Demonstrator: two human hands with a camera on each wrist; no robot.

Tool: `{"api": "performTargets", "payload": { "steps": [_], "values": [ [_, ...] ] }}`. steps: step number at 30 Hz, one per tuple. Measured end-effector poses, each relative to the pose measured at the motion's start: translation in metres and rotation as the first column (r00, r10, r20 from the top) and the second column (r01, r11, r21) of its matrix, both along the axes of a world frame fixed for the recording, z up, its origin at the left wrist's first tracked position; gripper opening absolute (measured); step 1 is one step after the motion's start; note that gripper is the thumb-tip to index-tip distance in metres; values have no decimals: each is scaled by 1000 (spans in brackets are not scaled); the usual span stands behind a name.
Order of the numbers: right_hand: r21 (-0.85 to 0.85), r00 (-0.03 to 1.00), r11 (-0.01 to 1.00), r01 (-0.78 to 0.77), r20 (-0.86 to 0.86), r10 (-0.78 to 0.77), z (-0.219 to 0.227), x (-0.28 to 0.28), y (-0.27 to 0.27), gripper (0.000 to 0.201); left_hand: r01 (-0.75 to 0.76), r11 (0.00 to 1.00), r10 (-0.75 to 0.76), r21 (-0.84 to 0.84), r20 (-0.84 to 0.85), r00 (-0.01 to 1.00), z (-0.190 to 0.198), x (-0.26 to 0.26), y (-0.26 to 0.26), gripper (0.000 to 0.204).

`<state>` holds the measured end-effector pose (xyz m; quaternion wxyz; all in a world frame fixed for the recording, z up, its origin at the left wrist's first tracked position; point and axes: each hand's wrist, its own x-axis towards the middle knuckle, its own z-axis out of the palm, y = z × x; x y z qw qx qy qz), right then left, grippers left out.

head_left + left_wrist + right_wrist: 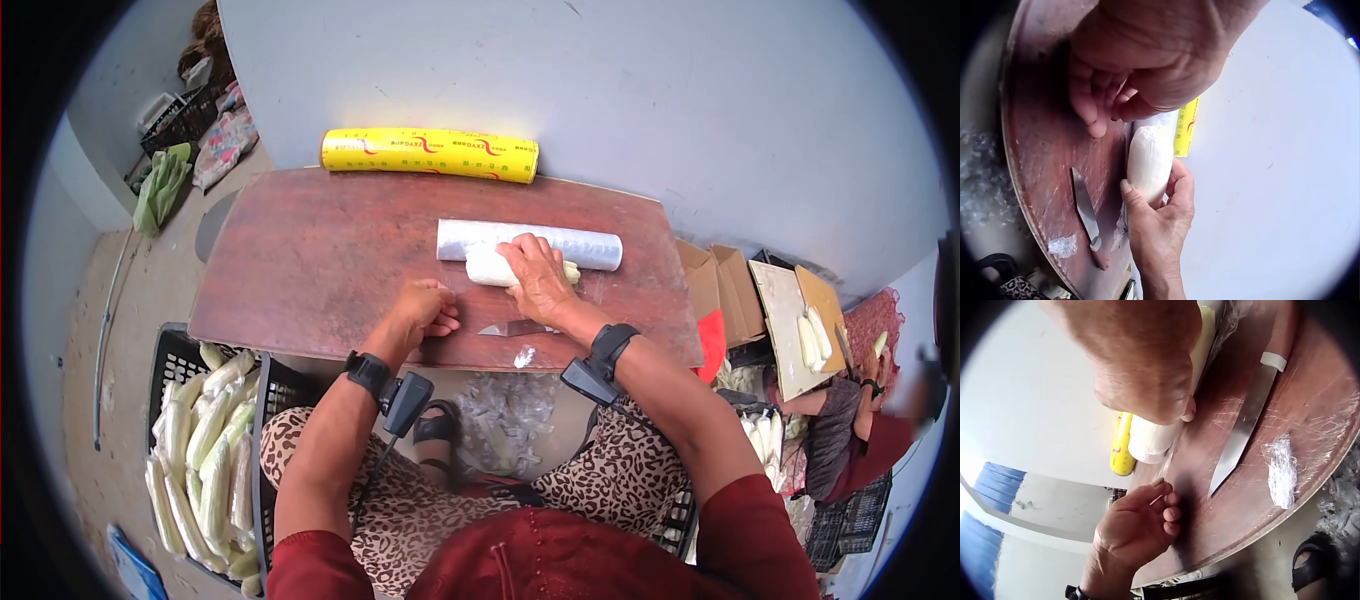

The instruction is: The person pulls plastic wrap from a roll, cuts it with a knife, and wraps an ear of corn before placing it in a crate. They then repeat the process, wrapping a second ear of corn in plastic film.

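A pale, peeled-looking vegetable [487, 268] lies against the front of a clear film roll [595, 250] on the brown table. My right hand [540, 283] grips it from above; the left wrist view shows the thumb on one side of the vegetable [1150, 159] and fingers on the other. My left hand [425, 308] is to its left, near the table's front edge. Its fingers are loosely curled and hold nothing, as the right wrist view shows of that hand [1138, 525]. In front of my right hand lies a knife [505, 328], its blade pointing left.
A yellow printed roll [430, 156] lies at the table's back edge by the wall. A crumpled film scrap [524, 356] sits at the front edge. At left on the floor, a black crate [265, 440] holds several wrapped vegetables. Another person's arm [865, 410] is at far right.
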<state>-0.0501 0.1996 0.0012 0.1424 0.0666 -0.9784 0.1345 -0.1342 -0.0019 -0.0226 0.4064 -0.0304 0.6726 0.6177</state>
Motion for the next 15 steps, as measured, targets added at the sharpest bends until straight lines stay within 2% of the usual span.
{"api": "performTargets", "payload": {
  "steps": [4,10,15],
  "values": [
    [45,999,999,-19,-43,21,-2,-1,5,67,9,1000,-9,0,13,1000,0,-1,-1,4],
    [54,998,997,-59,20,58,1,1,10,66,24,1000,-23,-15,26,999,-1,-3,0,4],
    [-213,981,963,165,-66,-183,19,-18,28,61,19,999,-18,-30,16,1000,1,-1,-1,5]
  ]
}}
